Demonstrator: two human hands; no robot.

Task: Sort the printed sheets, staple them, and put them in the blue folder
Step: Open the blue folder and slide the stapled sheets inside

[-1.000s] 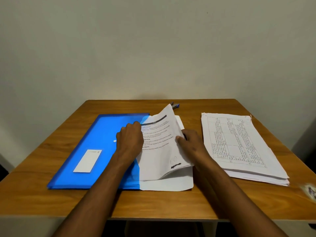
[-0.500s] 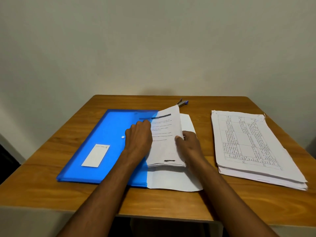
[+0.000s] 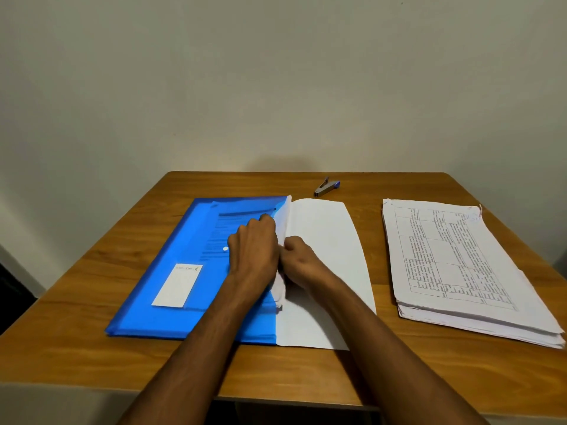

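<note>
A translucent blue folder with a white label lies flat on the left half of the table. A stapled set of printed sheets sits partly inside its right opening; printed text shows through the blue cover. My left hand presses on the folder's right edge. My right hand pinches the sheets' edge just beside it, fingers closed on the paper. The blank back page sticks out to the right. A stapler lies behind the folder.
A thick stack of printed sheets with tables lies on the right side of the wooden table. A plain wall stands right behind the table's far edge.
The raised printed sheets have been pushed left into the folder and now show through its cover. Both hands have come together at the folder's opening. The stapler has come into full view.
</note>
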